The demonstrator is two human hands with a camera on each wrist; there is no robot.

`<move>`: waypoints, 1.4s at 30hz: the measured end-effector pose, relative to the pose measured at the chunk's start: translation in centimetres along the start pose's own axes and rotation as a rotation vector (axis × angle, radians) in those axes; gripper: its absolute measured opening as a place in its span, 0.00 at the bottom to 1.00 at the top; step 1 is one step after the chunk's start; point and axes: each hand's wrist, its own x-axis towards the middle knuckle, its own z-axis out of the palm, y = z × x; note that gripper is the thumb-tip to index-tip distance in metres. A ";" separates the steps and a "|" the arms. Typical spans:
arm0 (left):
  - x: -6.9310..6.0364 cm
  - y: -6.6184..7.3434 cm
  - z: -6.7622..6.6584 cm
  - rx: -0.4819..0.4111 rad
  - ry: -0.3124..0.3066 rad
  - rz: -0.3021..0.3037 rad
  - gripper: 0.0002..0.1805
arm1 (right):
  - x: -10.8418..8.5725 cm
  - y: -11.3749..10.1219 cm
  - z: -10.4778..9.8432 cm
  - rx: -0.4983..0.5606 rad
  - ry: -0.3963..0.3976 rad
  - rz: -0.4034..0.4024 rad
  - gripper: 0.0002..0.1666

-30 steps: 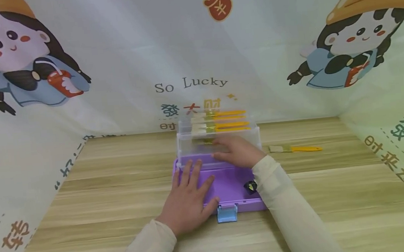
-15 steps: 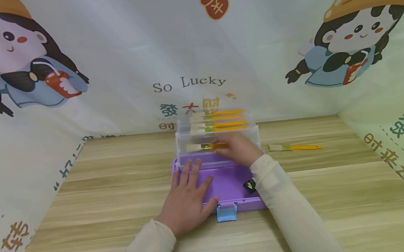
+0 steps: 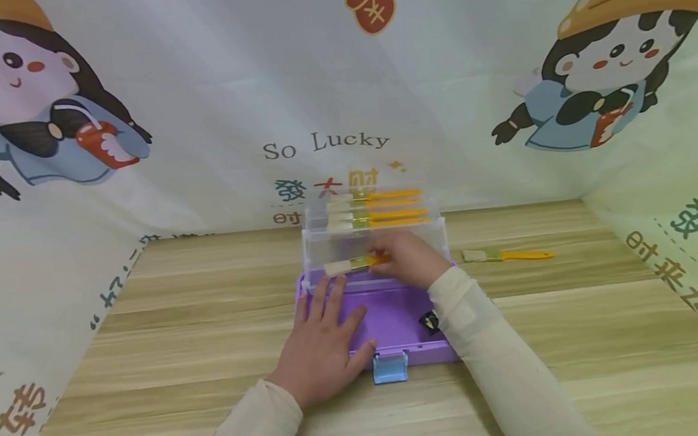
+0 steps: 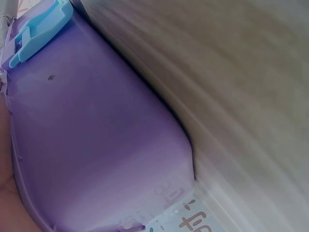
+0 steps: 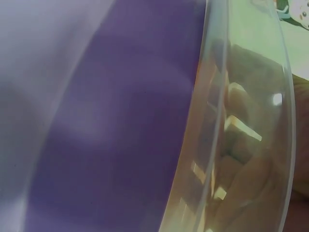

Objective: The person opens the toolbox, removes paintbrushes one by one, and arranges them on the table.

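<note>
I have the right hand (image 3: 411,259) pinching one brush (image 3: 358,263) at the clear tray (image 3: 322,248); the left hand (image 3: 323,348) spreads straight-fingered on the purple case (image 3: 394,311). Partway, I judge: four brushes (image 3: 400,213) racked, a loose brush (image 3: 508,255) on the desk (image 3: 148,346).

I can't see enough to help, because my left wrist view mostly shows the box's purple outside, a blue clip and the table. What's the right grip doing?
Observer: The right grip is holding a yellow-handled brush.
Operator: Is any brush lying on the table?
Observer: Yes, another brush lies on the table, right of the purple box.
Operator: What's inside the purple part?
Observer: A small black thing; I can't tell what it is.
</note>
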 end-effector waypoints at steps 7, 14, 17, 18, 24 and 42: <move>0.1 -0.1 -0.1 0.003 0.011 0.006 0.31 | 0.3 0.1 0.1 -0.020 -0.020 0.000 0.11; 0.1 -0.1 0.0 -0.008 0.012 0.002 0.31 | 0.3 0.1 0.2 -0.023 -0.012 0.004 0.10; 0.1 -0.1 0.0 -0.013 0.014 0.001 0.31 | 0.3 0.2 0.4 -0.027 0.004 0.001 0.10; 0.1 -0.1 0.0 -0.013 0.015 0.001 0.31 | 0.2 0.3 0.4 -0.029 0.012 -0.002 0.10; 0.0 0.0 0.0 -0.020 0.010 -0.003 0.31 | 0.1 0.3 0.6 -0.009 0.059 -0.032 0.08; 0.0 0.0 -0.1 -0.013 -0.022 -0.019 0.32 | 0.0 0.4 0.7 0.019 0.160 -0.080 0.10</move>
